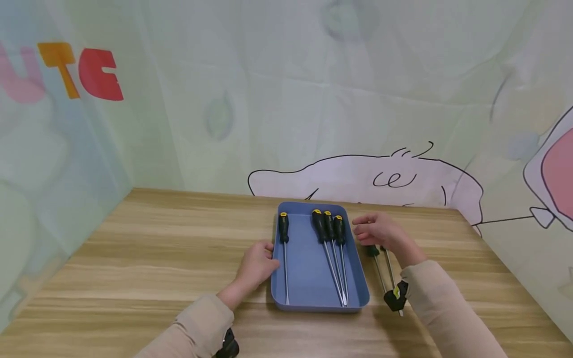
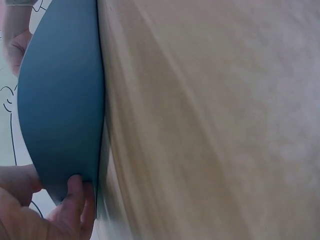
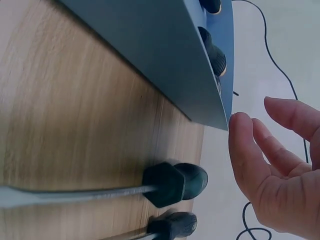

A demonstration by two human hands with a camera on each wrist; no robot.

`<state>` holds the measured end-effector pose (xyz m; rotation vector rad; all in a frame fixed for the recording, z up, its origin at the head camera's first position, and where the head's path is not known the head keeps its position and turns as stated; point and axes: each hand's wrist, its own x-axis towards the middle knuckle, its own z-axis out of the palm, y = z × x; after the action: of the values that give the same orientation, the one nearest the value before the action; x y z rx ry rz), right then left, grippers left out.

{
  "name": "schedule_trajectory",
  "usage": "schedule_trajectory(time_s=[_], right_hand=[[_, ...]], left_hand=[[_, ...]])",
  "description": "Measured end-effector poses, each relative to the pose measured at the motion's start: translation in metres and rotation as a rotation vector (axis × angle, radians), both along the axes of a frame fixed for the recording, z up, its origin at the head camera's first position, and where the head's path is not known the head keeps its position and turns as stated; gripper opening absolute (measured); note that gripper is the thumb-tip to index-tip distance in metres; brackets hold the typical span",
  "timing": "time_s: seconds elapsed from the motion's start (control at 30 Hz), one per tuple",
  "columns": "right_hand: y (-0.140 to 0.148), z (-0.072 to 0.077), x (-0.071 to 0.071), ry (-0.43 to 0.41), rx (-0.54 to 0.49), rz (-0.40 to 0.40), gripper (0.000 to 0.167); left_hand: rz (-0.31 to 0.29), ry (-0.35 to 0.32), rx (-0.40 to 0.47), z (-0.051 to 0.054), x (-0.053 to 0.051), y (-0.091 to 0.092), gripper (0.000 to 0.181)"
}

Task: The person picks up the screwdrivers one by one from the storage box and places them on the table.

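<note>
A blue tray (image 1: 304, 278) lies on the wooden table. Inside it, one black-handled screwdriver (image 1: 284, 228) lies along the left side, while three more screwdrivers (image 1: 330, 227) sit together on the right. My left hand (image 1: 256, 266) holds the tray's left wall, its fingertips (image 2: 76, 187) against the outer face and its thumb at the rim. Just off the tray's right wall, my right hand (image 1: 378, 231) hovers with nothing in it, fingers apart and loosely bent. Below this hand, two screwdrivers with dark handles (image 3: 172, 185) lie on the table, partly hidden by it in the head view.
A black device (image 1: 396, 297) is at the right sleeve's cuff, and another black device (image 1: 228, 344) is at the left cuff. A printed cloth backdrop (image 1: 286, 99) stands behind and along both sides of the table (image 1: 179, 238).
</note>
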<state>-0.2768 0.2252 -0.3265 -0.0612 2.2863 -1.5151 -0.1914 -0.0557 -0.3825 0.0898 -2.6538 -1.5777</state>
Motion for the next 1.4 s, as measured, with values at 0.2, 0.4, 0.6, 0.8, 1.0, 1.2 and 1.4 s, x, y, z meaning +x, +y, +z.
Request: schedule_trajectory(time_s=[0.2,0.4,0.6,0.8,1.0,1.2,1.4], right_hand=[[-0.01,0.0,0.001,-0.006,0.008,0.001,0.045],[-0.019,0.005,0.0,0.006,0.032,0.015,0.042],[-0.025,0.006,-0.001,-0.005,0.043,0.011,0.041],[-0.031,0.006,-0.004,-0.005,0.06,0.017,0.041],[-0.037,0.004,-0.005,0.018,0.069,0.015,0.04],[-0.043,0.003,-0.004,0.02,0.066,0.018,0.04],[-0.05,0.002,-0.005,0.02,0.075,0.028,0.041]], left_hand=[[0.003,-0.002,-0.003,-0.002,0.002,0.001,0.031],[0.006,0.009,0.003,-0.001,0.0,0.001,0.031],[0.006,0.011,0.004,-0.001,0.0,0.0,0.031],[0.008,-0.008,0.001,0.0,0.001,0.0,0.032],[0.004,-0.008,0.004,0.0,0.0,0.0,0.031],[0.005,-0.003,0.01,-0.001,-0.001,0.0,0.032],[0.008,-0.009,0.007,-0.002,-0.001,0.0,0.032]])
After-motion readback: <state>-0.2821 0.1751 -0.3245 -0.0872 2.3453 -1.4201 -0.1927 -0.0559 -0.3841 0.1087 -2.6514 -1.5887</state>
